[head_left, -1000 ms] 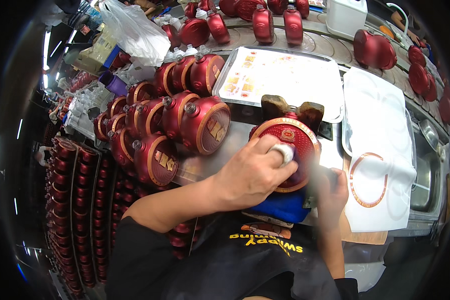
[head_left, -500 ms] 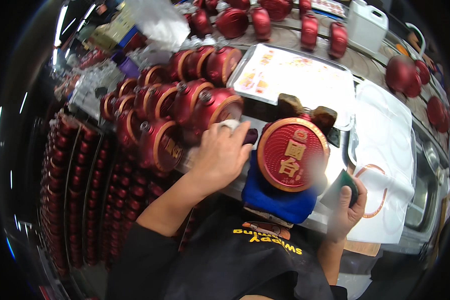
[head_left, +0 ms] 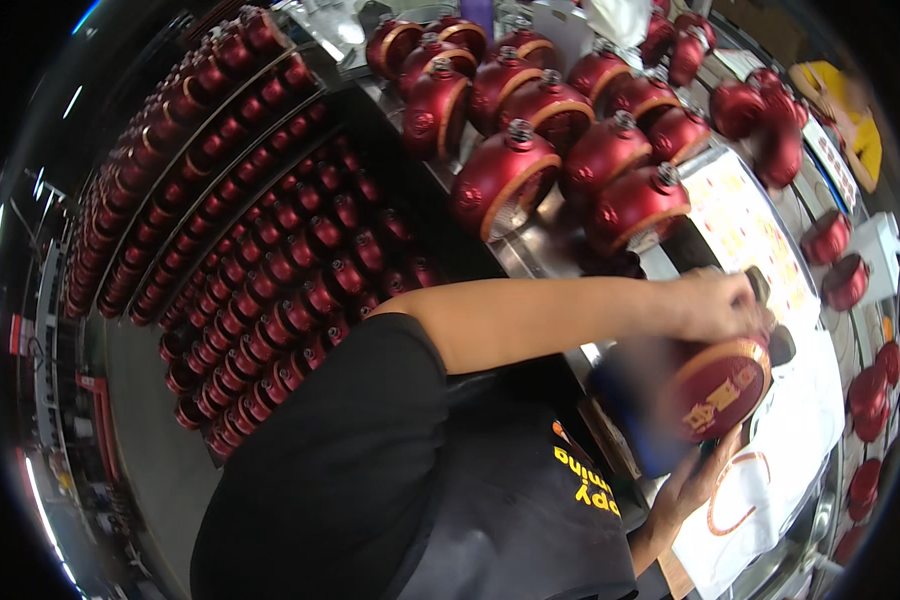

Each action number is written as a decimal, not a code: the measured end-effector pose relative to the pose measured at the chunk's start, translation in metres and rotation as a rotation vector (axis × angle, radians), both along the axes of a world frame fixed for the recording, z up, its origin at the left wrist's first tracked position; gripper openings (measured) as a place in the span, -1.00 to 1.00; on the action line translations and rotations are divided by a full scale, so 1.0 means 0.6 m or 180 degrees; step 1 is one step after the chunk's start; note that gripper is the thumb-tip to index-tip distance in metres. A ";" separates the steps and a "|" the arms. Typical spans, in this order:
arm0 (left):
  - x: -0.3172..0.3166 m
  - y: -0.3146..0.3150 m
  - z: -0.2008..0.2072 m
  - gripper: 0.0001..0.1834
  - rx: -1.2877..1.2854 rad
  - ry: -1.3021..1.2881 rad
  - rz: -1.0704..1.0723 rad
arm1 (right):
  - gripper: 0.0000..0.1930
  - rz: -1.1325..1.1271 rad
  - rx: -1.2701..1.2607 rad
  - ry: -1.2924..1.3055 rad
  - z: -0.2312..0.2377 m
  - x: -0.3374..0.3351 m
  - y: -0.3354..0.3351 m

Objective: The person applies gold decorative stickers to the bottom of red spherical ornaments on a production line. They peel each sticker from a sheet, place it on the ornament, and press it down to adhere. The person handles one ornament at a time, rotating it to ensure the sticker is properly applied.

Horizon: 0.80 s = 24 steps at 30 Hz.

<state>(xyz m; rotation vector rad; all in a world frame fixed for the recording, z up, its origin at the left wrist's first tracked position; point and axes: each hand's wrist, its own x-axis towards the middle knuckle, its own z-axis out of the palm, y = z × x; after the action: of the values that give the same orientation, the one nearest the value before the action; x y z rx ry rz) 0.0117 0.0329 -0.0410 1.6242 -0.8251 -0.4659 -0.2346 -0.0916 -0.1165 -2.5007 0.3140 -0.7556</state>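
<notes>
A round, flat-faced red bottle (head_left: 712, 405) with a copper-coloured rim and raised gold characters is tilted in front of me at the right. My left hand (head_left: 715, 305) reaches across, its fingers closed at the neck end of the bottle; the neck itself is hidden. Under the lower edge my right hand (head_left: 692, 482) supports the same bottle, its fingers partly behind it. A blue cloth-covered rest (head_left: 630, 400), smeared by motion, lies beside the bottle. Dark padded blocks (head_left: 784, 346) show just past my left hand.
Several red bottles (head_left: 505, 180) stand on the bench beyond my left arm. Racks of many more (head_left: 290, 270) fill the left side. A tray with printed sheets (head_left: 755, 225) lies behind the bottle. White sheeting with a copper strip (head_left: 735, 520) is at right. Another person (head_left: 840, 110) stands far right.
My view has turned left. My left hand has moved from the grouped bottles to the bottle on the rest, which now tilts. The dark green pad in my right hand is no longer visible.
</notes>
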 end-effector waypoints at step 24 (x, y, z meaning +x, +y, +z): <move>-0.052 0.207 0.069 -0.78 -0.1375 -0.1260 0.1047 | -0.54 0.0810 -0.0391 -0.0457 0.077 0.055 0.014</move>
<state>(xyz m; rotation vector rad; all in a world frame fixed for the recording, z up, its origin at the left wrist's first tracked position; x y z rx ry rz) -0.0195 0.1573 0.0005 1.4203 -0.8546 0.2635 -0.2015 -0.0830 -0.0702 -2.5179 -0.1029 -0.8641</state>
